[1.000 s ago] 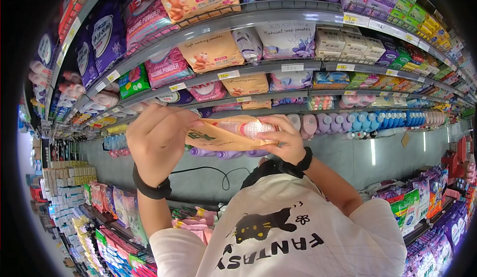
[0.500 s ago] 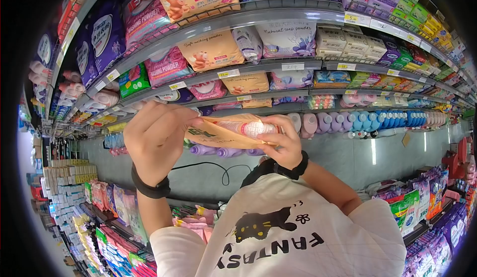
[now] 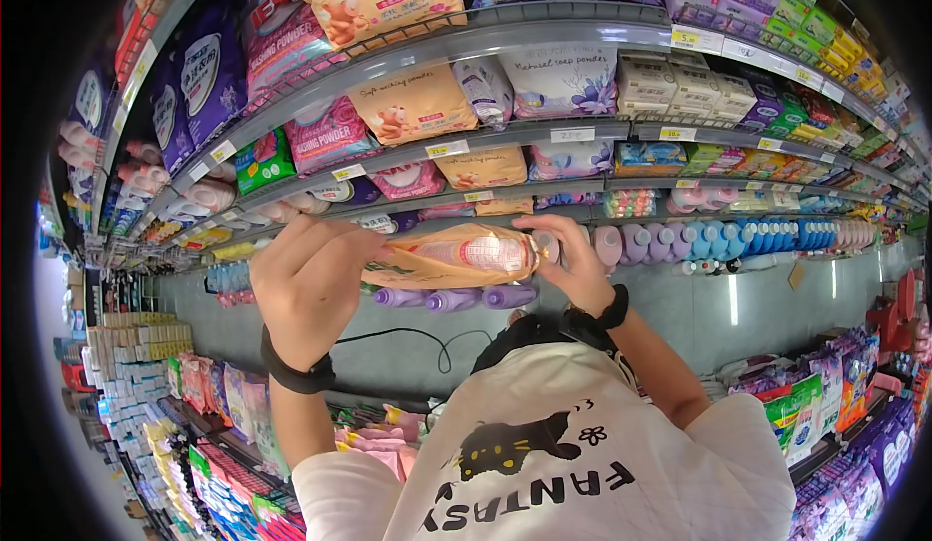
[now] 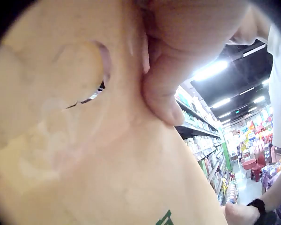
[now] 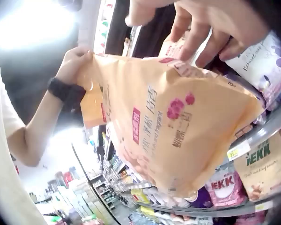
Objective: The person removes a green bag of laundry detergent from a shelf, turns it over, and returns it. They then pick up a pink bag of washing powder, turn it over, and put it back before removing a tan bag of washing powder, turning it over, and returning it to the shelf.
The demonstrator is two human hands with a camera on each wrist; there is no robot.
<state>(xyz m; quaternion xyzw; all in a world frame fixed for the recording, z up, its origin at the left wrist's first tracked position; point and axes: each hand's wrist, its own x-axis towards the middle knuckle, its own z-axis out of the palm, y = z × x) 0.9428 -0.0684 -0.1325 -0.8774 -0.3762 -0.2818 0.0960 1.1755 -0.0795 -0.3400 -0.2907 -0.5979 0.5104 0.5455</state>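
A peach-coloured printed bag (image 3: pixel 437 257) is held up at chest height; it fills much of the left wrist view (image 4: pixel 107 173) and hangs broad side on in the right wrist view (image 5: pixel 178 126). My left hand (image 3: pixel 309 284) pinches its left end, with thumb against the film (image 4: pixel 178 51); the same hand (image 5: pixel 75 65) grips a corner. My right hand (image 3: pixel 581 267) is at the bag's other end, index finger raised and thumb apart. In the right wrist view its spread fingers (image 5: pixel 206 28) reach over the bag's upper edge and appear to touch it.
Shelves (image 3: pixel 544 133) of powder bags and boxes curve across the front. Bottles (image 3: pixel 660 240) stand low at the right, with purple ones (image 3: pixel 451 299) below the held bag. Stacked goods (image 3: pixel 126 347) flank the left side, and more bags (image 3: pixel 825 386) lie behind at the right.
My right hand has loosened from the bag's right end and moved slightly right, its fingers spreading. The bag has turned a little, showing more of its printed side. My left hand keeps its pinch.
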